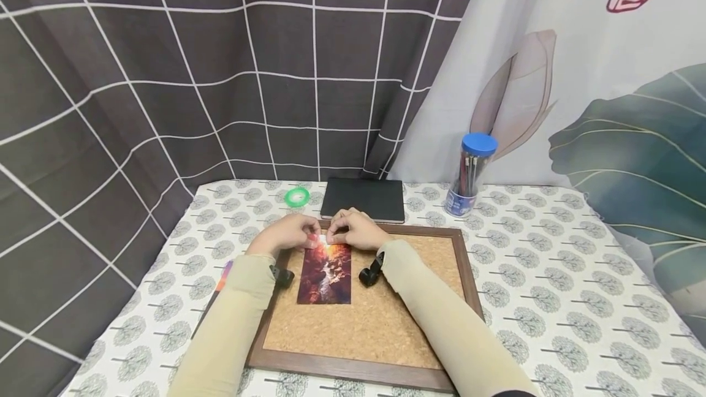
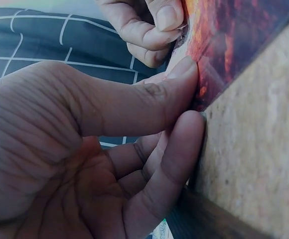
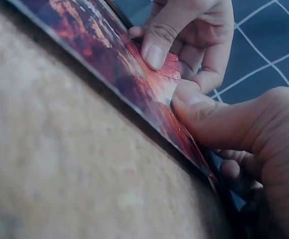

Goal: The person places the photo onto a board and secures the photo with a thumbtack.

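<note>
A picture print of a red and orange scene with a bright streak (image 1: 326, 274) lies over the cork board (image 1: 408, 323), towards its upper left. My left hand (image 1: 287, 233) pinches the print's top left part between thumb and index finger. At the top edge, just to the right, my right hand (image 1: 357, 230) pinches the print with its thumb on the front face. Both thumbs press on the print (image 3: 109, 59) close together in the right wrist view. The fingers behind the print are partly hidden. In the left wrist view, the print's edge meets or nearly meets the cork.
A black notebook (image 1: 363, 198) lies behind the board, with a green tape roll (image 1: 298, 204) to its left. A blue-lidded jar of pencils (image 1: 469, 170) stands at the back right. A colourful flat item (image 1: 225, 276) sits partly under my left sleeve. A checked curtain hangs behind.
</note>
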Demonstrator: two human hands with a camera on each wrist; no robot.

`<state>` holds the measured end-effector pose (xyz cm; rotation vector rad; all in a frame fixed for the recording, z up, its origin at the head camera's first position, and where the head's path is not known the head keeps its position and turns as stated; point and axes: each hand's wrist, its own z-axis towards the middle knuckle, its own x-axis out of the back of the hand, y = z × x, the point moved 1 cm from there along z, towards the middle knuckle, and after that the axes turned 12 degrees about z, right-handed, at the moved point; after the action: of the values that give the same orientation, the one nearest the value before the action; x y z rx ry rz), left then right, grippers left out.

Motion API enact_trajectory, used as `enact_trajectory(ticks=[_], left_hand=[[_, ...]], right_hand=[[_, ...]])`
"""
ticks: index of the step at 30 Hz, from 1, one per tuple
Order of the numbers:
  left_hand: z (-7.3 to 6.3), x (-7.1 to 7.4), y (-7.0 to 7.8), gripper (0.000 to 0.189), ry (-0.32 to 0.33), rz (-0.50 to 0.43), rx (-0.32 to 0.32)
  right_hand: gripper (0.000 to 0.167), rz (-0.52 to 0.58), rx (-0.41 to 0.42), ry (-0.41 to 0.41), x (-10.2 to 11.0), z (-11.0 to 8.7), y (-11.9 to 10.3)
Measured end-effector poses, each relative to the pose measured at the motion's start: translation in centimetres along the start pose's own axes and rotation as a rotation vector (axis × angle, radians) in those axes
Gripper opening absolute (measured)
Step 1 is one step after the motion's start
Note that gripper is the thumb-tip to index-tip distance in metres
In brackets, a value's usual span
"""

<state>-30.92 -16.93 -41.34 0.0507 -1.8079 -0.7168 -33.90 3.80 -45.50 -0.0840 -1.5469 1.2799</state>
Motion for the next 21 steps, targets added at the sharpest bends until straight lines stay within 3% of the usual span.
enact_trajectory(ticks=[10,21], left_hand=[[0.16,-0.34,-0.29,0.018,-0.005,-0.033,0.025],[0.08,-0.14,-0.16,0.019,-0.018,-0.041,0.019]], right_hand=[[0.006,-0.014,-0.059,0.001,0.04,0.17,-0.59],[0.006,-0.017,-0.037,0.011,-0.12,0.22,-0.18]])
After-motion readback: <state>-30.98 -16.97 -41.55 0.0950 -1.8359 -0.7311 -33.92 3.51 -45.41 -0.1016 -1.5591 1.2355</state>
